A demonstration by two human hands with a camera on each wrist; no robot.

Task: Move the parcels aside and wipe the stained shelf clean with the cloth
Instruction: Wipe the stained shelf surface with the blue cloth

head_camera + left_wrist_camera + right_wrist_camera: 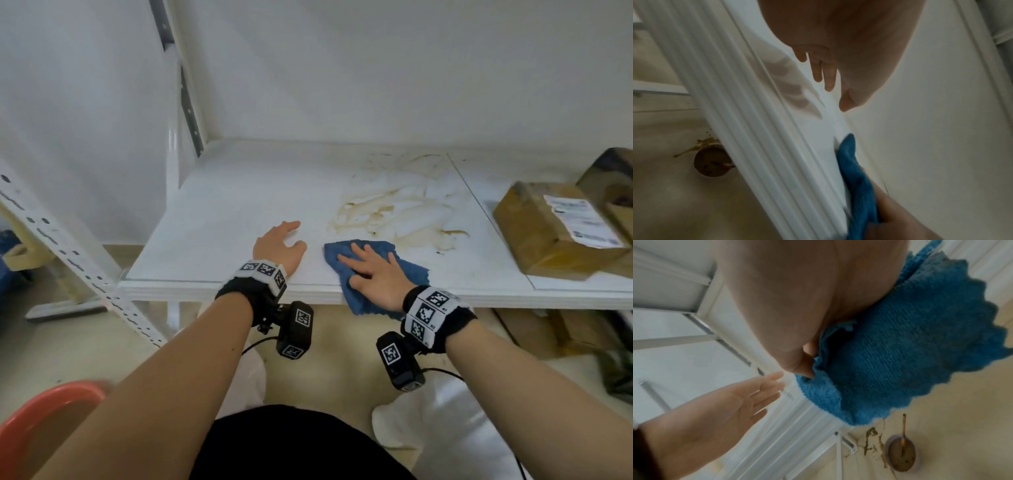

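Observation:
A white shelf (222,205) carries brown smeared stains (387,209) right of its middle. A blue cloth (409,267) lies at the front edge below the stains, one corner hanging over the edge. My right hand (371,274) presses flat on the cloth with fingers spread; the right wrist view shows the cloth (910,356) under the palm. My left hand (279,245) rests open on the bare shelf to the cloth's left, holding nothing. Brown cardboard parcels (555,229) with a white label stand at the shelf's right end.
A perforated white upright (68,246) slants at the left. More parcels (561,332) lie on the floor under the shelf at the right. An orange basin rim (51,407) is at the bottom left. A bowl of brown liquid (902,454) with spills sits on the floor below.

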